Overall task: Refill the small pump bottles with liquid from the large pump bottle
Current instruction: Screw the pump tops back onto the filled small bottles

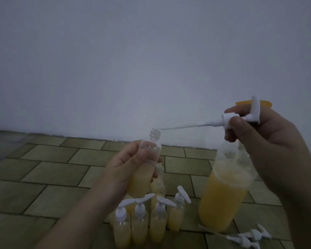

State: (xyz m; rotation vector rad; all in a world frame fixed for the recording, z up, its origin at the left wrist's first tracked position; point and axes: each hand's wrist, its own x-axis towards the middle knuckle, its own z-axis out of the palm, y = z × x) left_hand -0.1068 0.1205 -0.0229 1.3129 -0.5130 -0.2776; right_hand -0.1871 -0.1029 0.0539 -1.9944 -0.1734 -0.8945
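My left hand (126, 166) grips a small clear bottle (145, 168) partly filled with yellow liquid, its threaded neck uncapped and tilted up. My right hand (264, 139) pinches a white pump head (241, 117) held sideways, and the tip of its long dip tube (183, 127) touches the rim of the small bottle's mouth. The large bottle (224, 193) of yellow liquid stands on the floor under my right hand. Its top is hidden behind that hand.
Several small capped pump bottles (140, 223) with yellow liquid stand in a row on the tiled floor (52, 177) below my left hand. More small bottles stand behind them. Loose white pump heads (248, 238) lie at the lower right. A plain wall rises behind.
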